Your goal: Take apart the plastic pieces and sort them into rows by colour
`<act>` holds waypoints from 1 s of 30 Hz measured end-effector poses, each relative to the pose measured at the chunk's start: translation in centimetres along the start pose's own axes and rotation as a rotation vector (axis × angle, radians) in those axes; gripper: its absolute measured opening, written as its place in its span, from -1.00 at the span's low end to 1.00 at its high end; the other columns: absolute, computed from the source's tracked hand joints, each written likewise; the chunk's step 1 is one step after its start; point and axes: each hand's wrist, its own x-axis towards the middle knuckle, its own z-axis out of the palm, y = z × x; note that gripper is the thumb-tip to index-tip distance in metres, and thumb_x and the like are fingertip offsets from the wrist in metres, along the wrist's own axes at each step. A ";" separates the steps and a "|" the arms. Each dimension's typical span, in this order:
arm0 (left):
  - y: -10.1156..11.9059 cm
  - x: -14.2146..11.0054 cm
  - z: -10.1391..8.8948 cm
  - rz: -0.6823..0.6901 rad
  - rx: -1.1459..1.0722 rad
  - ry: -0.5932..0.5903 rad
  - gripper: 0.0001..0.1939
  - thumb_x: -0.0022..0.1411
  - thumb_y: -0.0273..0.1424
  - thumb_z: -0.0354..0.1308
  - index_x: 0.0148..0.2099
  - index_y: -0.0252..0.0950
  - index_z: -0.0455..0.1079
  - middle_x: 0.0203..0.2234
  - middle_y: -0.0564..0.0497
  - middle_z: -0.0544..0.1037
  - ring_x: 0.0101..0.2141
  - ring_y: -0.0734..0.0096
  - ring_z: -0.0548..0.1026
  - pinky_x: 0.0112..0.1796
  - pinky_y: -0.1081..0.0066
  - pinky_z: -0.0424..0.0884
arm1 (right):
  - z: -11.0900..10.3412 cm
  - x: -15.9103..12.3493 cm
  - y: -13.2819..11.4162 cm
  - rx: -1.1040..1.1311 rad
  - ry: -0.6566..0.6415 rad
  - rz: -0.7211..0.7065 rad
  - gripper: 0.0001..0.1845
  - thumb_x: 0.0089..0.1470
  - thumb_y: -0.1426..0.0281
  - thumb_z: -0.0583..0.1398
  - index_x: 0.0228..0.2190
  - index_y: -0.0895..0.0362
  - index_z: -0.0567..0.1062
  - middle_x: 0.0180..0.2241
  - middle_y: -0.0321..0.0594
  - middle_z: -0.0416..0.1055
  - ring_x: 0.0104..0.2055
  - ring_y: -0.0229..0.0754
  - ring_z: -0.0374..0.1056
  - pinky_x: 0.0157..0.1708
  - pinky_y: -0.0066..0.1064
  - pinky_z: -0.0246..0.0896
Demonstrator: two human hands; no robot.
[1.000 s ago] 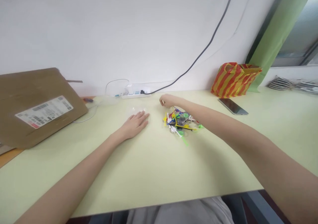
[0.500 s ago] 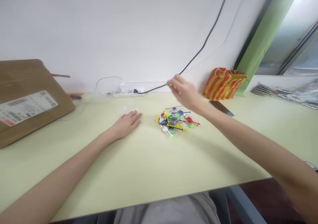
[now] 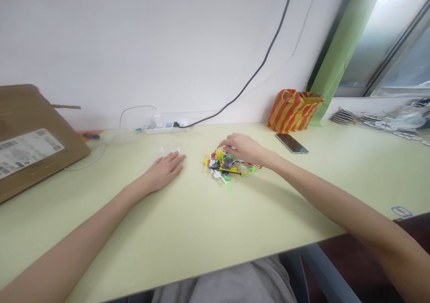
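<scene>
Palm down, my left hand lies open on the table with its fingers stretched out. Its fingertips touch or rest right by a thin clear plastic item, too faint to name. To its right is a tangled pile of small plastic pieces in yellow, white, red, green, blue and black, many with thin stems and round discs. My right hand is at the back of this pile, fingers curled down and drawn together. Whatever its fingertips grip, if anything, is hidden, and the hand covers the pile's back right part.
A cardboard box with a label leans at the left. Behind my left hand, a white power strip with a black cable lies along the wall. A phone and a striped bag stand to the right of the pile.
My right hand has come down from above the pile onto its back part. My left hand keeps its place on the table. The view has shifted slightly to the right.
</scene>
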 end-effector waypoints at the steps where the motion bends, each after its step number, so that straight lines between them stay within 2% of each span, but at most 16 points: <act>1: 0.3 -0.1 -0.2 0.021 -0.003 0.047 -0.36 0.50 -0.07 -0.30 0.44 -0.26 0.12 0.43 -0.24 0.07 0.40 -0.03 0.06 0.31 -0.13 0.06 | 0.1 -0.6 0.0 0.013 0.034 0.010 -0.64 0.39 0.36 0.03 0.04 0.12 0.55 -0.11 -0.02 0.52 -0.04 0.01 0.39 -0.05 -0.23 0.23; 4: 2.3 -0.6 -1.6 0.160 -0.041 0.314 -0.49 0.51 -0.22 -0.22 0.37 -0.22 0.21 0.40 -0.18 0.16 0.37 0.04 0.14 0.32 -0.13 0.05 | 0.7 -2.7 -0.3 0.103 0.138 0.053 -0.54 0.41 0.22 0.00 0.21 0.09 0.41 0.10 0.03 0.43 0.15 0.06 0.32 0.14 -0.10 0.19; 6: 4.5 -1.1 -2.7 0.231 -0.125 0.460 -0.54 0.52 -0.31 -0.21 0.36 -0.13 0.21 0.37 -0.08 0.23 0.32 0.15 0.24 0.30 -0.03 0.16 | 1.2 -3.9 -0.7 0.116 0.113 0.043 -0.42 0.38 0.06 0.02 0.31 0.01 0.28 0.26 0.02 0.28 0.33 0.15 0.15 0.27 0.05 0.05; 7: 5.7 -1.4 -3.1 0.263 -0.163 0.474 -0.54 0.52 -0.34 -0.20 0.37 -0.10 0.19 0.37 -0.07 0.21 0.31 0.16 0.24 0.29 0.00 0.20 | 1.4 -4.4 -0.9 0.106 0.073 0.027 -0.35 0.35 -0.02 0.03 0.35 -0.05 0.22 0.33 -0.01 0.19 0.40 0.20 0.01 0.32 0.14 -0.06; 10: 9.2 -2.2 -3.6 0.425 -0.153 0.399 -0.48 0.51 -0.38 -0.17 0.45 -0.05 0.05 0.44 -0.04 0.06 0.37 0.14 0.15 0.30 0.01 0.19 | 2.2 -5.2 -1.7 0.095 -0.054 -0.022 -0.13 0.22 -0.19 0.07 0.41 -0.14 0.04 0.44 -0.07 -0.02 0.49 0.29 -0.30 0.36 0.29 -0.31; 12: 10.8 -2.4 -3.3 0.528 -0.112 0.299 -0.42 0.50 -0.38 -0.14 0.49 -0.04 -0.07 0.46 -0.04 -0.01 0.41 0.11 0.06 0.34 -0.02 0.11 | 2.9 -5.2 -2.2 0.104 -0.099 -0.050 -0.03 0.17 -0.24 0.09 0.43 -0.10 -0.01 0.46 -0.05 -0.10 0.50 0.28 -0.35 0.37 0.28 -0.35; 14: 11.5 -2.3 -2.8 0.575 -0.090 0.185 -0.38 0.51 -0.34 -0.11 0.52 -0.05 -0.15 0.48 -0.03 -0.06 0.43 0.11 -0.01 0.37 -0.04 0.02 | 3.5 -5.0 -2.4 0.090 -0.105 -0.067 -0.05 0.19 -0.21 0.09 0.42 -0.04 0.04 0.47 -0.01 -0.13 0.50 0.27 -0.34 0.38 0.26 -0.35; 17: 10.9 -1.8 -2.3 0.564 -0.103 0.087 -0.44 0.52 -0.33 -0.15 0.49 -0.06 -0.04 0.47 -0.01 -0.04 0.42 0.16 0.02 0.37 0.00 0.02 | 4.3 -4.5 -2.2 0.029 -0.060 -0.065 -0.25 0.30 -0.09 0.06 0.36 0.01 0.21 0.45 0.00 -0.06 0.48 0.24 -0.20 0.38 0.23 -0.27; 20: 9.6 -1.3 -2.2 0.517 -0.112 0.098 -0.54 0.52 -0.37 -0.19 0.36 -0.10 0.24 0.45 0.00 0.06 0.40 0.22 0.10 0.36 0.01 0.05 | 4.8 -3.7 -1.1 -0.022 -0.008 -0.036 -0.39 0.35 0.01 0.05 0.29 0.00 0.33 0.41 -0.01 0.06 0.42 0.21 -0.02 0.33 0.19 -0.12; 22: 9.0 -1.1 -2.2 0.484 -0.103 0.108 -0.56 0.52 -0.38 -0.20 0.29 -0.12 0.33 0.44 0.01 0.10 0.40 0.23 0.10 0.37 -0.01 0.02 | 5.2 -3.4 0.0 -0.039 0.015 0.000 -0.43 0.35 0.04 0.06 0.27 -0.01 0.36 0.38 -0.02 0.12 0.39 0.20 0.03 0.31 0.17 -0.07; 25: 8.7 -1.1 -2.1 0.453 -0.088 0.108 -0.54 0.51 -0.39 -0.21 0.32 -0.11 0.30 0.45 0.02 0.06 0.42 0.20 0.05 0.37 -0.06 0.00 | 5.5 -3.2 2.1 -0.040 0.025 0.033 -0.46 0.37 0.08 0.05 0.26 0.00 0.38 0.37 -0.02 0.16 0.38 0.18 0.07 0.28 0.14 -0.03; 30: 8.5 -1.0 -1.9 0.438 -0.116 0.085 -0.48 0.50 -0.36 -0.22 0.43 -0.11 0.13 0.47 -0.02 -0.05 0.42 0.13 0.02 0.33 -0.01 0.13 | 5.5 -3.6 4.6 0.017 0.054 0.027 -0.47 0.36 0.13 0.11 0.29 -0.03 0.34 0.36 -0.02 0.19 0.36 0.11 0.13 0.27 0.09 0.00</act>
